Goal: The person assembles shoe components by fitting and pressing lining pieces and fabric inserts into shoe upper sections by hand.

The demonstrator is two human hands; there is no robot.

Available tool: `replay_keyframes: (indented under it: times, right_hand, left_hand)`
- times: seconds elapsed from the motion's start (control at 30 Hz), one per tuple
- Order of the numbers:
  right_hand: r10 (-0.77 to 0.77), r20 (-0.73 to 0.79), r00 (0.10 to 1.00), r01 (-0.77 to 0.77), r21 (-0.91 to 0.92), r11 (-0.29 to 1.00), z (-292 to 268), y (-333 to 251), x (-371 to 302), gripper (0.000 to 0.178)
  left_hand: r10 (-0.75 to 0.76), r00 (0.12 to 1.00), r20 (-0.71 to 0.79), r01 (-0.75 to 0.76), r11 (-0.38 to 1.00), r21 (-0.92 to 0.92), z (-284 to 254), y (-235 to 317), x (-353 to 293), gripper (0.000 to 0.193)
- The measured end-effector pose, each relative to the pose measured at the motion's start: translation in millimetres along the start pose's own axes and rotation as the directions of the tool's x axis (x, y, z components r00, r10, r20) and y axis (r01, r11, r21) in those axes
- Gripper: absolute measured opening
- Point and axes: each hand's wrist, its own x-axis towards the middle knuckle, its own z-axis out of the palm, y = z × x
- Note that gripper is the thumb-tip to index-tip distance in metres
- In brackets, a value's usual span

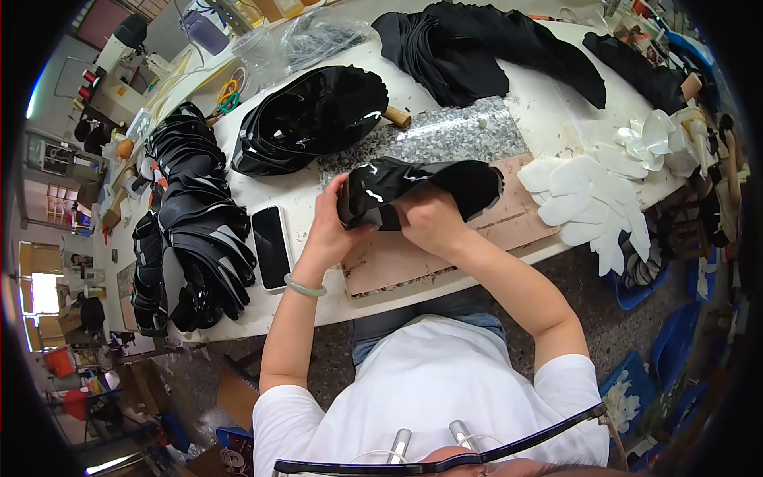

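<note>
both hands are on one glossy black piece (389, 179), a curved, shoe-like shape held above the near half of the white table (548, 111), in front of the person. the left hand (327, 228) is clamped on its left end, fingers along the outer side and thumb along the near edge. the right hand (433, 216) is curled against the near side of the same piece, close beside the left thumb; its fingertips are hidden, so i cannot tell whether they pinch the material. the piece's right end, dark and open, reaches out past the right hand. below it lies a pinkish board (445, 266), and beyond that a speckled grey stone slab (453, 131). a green bangle (304, 288) circles the left wrist, and a phone (273, 248) with a dark screen lies just left of that forearm. farther left, black pieces with grey parts are packed in overlapping rows (195, 215). past the hands, a nested stack of shiny black pieces (310, 119) sits near the slab, with a wooden handle (397, 118) at its right end. limp black sheets (445, 52) are heaped at the far side, next to a clear plastic bag (322, 40). on the right, flat white pieces (592, 199) spread across the board's corner and over the table's edge.
</note>
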Motion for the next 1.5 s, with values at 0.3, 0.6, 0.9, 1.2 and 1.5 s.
replay_keyframes:
  times: [0.3, 0.6, 0.9, 1.2, 1.5]
  right_hand:
    - [-0.399, 0.240, 0.885, 0.419, -0.038, 0.907, -18.1, 3.3, -28.6, 0.026]
    - [-0.467, 0.262, 0.845, 0.507, -0.112, 0.855, -16.3, -2.4, -25.5, 0.020]
    - [-0.042, 0.128, 0.991, 0.050, -0.060, 0.997, -8.8, -8.3, 14.6, 0.010]
    - [-0.124, 0.083, 0.989, 0.125, -0.005, 0.992, -33.4, -17.4, 28.0, 0.009]
    - [-0.461, 0.173, 0.870, 0.476, -0.055, 0.878, -24.5, -1.4, -17.1, 0.016]
  left_hand:
    - [0.030, 0.999, 0.039, -0.029, 1.000, -0.012, -13.0, -22.9, -1.8, 0.107]
    - [0.176, 0.983, 0.043, -0.181, 0.966, 0.184, -19.2, -20.3, 2.4, 0.110]
    - [-0.013, 1.000, -0.012, 0.015, 0.987, 0.159, 5.4, 1.4, 2.8, 0.093]
    - [0.053, 0.993, -0.101, -0.026, 0.968, 0.251, 10.2, 9.9, 10.4, 0.084]
    - [-0.122, 0.987, 0.104, 0.154, 0.900, -0.407, -6.8, -16.9, -0.9, 0.077]
